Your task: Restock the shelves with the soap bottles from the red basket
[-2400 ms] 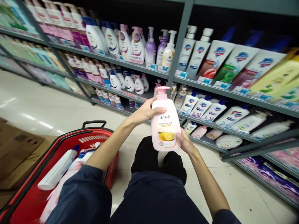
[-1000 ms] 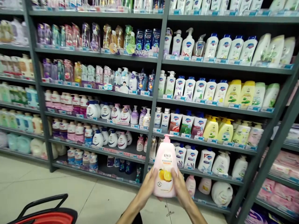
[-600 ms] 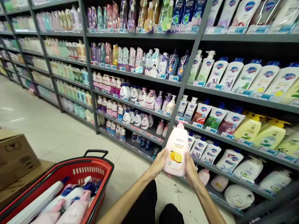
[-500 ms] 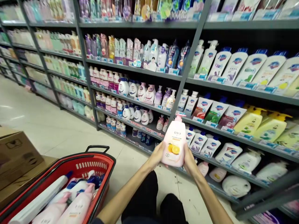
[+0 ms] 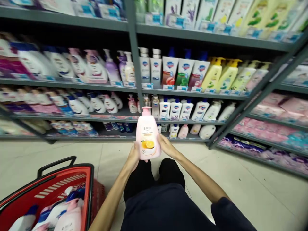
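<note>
Holding a pink pump bottle [image 5: 147, 134] upright between both hands, pump head up, orange slices printed on the front, just above the knees of dark trousers [image 5: 154, 179]. Left hand [image 5: 132, 155] partly open, cupping the bottle's lower left side, fingers curving round the plastic. Right hand [image 5: 167, 146] also partly open, pressing flat against the lower right side. Directly behind the bottle, across the aisle, a gray metal shelf [image 5: 192, 123] lined with white bottles [image 5: 175, 109], with yellow bottles [image 5: 213, 77] on the shelf above. Low at left, beside the left forearm [image 5: 113, 195], a red basket [image 5: 89, 189] with a black handle [image 5: 56, 162], loaded with pink bottles [image 5: 69, 218] and blue-capped bottles [image 5: 74, 195]. Beneath everything, a pale tile floor [image 5: 240, 186].
</note>
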### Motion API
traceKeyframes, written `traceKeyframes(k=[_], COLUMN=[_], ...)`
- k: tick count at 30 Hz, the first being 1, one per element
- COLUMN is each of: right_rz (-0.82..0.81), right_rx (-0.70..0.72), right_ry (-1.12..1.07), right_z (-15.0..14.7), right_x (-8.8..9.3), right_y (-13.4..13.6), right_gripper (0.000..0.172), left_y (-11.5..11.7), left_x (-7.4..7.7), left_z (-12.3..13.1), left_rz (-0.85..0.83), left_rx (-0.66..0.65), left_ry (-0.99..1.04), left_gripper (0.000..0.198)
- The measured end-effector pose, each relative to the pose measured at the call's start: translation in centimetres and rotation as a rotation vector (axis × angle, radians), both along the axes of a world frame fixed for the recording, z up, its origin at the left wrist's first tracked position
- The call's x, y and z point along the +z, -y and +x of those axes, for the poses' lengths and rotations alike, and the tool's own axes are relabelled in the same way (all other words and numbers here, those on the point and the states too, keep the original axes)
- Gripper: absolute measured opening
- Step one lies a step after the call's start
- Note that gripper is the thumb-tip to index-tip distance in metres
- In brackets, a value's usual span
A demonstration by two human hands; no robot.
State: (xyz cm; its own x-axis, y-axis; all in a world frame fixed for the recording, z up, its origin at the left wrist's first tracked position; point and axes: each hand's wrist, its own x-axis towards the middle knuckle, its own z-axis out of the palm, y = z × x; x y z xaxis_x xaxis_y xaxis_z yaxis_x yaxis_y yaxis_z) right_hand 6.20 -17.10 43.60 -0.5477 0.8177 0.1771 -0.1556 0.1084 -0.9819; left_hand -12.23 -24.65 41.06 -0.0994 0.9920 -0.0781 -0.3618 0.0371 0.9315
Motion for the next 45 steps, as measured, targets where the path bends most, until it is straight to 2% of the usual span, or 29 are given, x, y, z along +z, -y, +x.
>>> traceKeyframes(k=[3,6,9,14,17,19,21,24,27,30,32,34,38,40,42,45], right_rz=[-0.080,-0.131,-0.158,-0.182,-0.215,-0.256,-0.298,-0.342,-0.325,-0.298,-0.290,-0.280,-0.236,-0.226,-0.227,-0.229], right_rx=[-0.058,-0.116,-0.176,-0.355,-0.479,-0.574,-0.683,-0.840,-0.970,-1.076,-1.094,-1.069,-0.966,-0.893,-0.818,-0.723], right_ry=[0.010,0.011,0.021,0.054,0.063,0.063,0.054,0.018,-0.004,0.019,0.047,0.066,0.064,0.077,0.117,0.189], right_z=[2.0,4.2,6.4,11.2,15.3,18.5,22.0,27.2,32.0,36.0,38.1,39.7,41.2,41.1,40.7,40.1], right_x=[-3.9,-6.4,-7.5,-7.9,-8.1,-8.3,-8.3,-8.1,-7.5,-6.8,-6.7,-7.2,-8.9,-9.0,-8.0,-5.4], right_y=[1.5,2.8,3.7,5.6,7.5,8.9,10.5,12.8,14.6,14.8,13.4,10.8,2.7,-1.9,-6.4,-12.2], right_gripper=[0.093,0.087,0.076,0.068,0.067,0.068,0.071,0.071,0.067,0.066,0.068,0.069,0.072,0.072,0.071,0.068], left_y=[0.9,1.5,1.7,0.8,-0.6,-1.7,-2.8,-4.1,-5.4,-7.6,-9.7,-12.2,-17.9,-20.8,-23.7,-27.2], left_x=[-3.4,-5.8,-7.1,-8.1,-8.4,-8.4,-7.9,-6.6,-5.0,-4.0,-4.0,-4.4,-6.1,-6.8,-6.9,-6.0], left_z=[1.6,3.3,5.0,8.6,12.1,15.1,18.6,24.6,30.4,34.9,36.7,37.5,36.9,36.3,35.7,34.9], left_rz=[-0.053,-0.072,-0.089,-0.123,-0.078,-0.032,0.014,0.064,0.094,0.184,0.258,0.279,0.199,0.152,0.093,0.011], left_rx=[-0.029,-0.087,-0.151,-0.319,-0.484,-0.640,-0.809,-1.000,-1.111,-1.174,-1.168,-1.128,-0.982,-0.881,-0.777,-0.664], left_ry=[-0.013,-0.042,-0.062,-0.071,-0.139,-0.188,-0.195,-0.191,-0.278,-0.342,-0.353,-0.348,-0.313,-0.288,-0.267,-0.244], left_gripper=[0.099,0.095,0.096,0.090,0.092,0.097,0.101,0.097,0.090,0.086,0.085,0.084,0.078,0.074,0.073,0.077])
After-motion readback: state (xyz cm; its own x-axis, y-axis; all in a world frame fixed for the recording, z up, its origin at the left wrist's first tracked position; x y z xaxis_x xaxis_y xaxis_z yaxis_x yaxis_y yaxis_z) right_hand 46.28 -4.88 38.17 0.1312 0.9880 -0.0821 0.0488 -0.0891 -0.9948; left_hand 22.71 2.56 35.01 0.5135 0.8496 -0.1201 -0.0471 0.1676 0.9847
